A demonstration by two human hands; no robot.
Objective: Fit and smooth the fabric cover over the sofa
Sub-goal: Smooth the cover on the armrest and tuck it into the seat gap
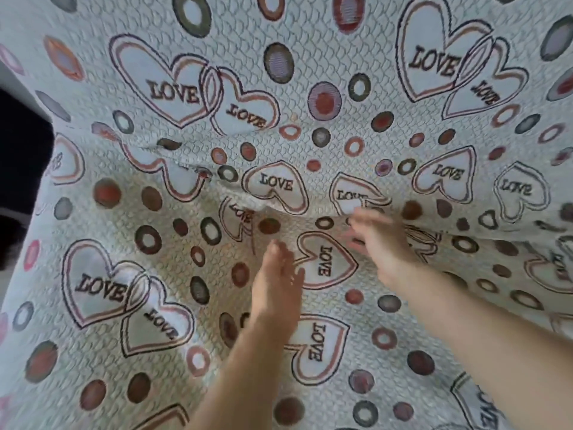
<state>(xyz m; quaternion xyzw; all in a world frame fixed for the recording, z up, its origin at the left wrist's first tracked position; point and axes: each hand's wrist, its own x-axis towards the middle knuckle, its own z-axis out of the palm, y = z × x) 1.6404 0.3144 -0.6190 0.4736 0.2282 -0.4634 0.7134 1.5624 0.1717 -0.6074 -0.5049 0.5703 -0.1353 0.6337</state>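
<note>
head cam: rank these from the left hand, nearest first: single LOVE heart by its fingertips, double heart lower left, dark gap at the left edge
1. single LOVE heart: just right of the left hand, its outline at the fingertips.
2. double heart: lower left, well clear of the hand.
3. dark gap: far left edge of the view, farthest.

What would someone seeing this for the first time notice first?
The fabric cover, printed with LOVE hearts and coloured rings, fills nearly the whole view. At centre the left hand rests on it, fingers straight, and the blurred right hand reaches the fold running across the middle.
</note>
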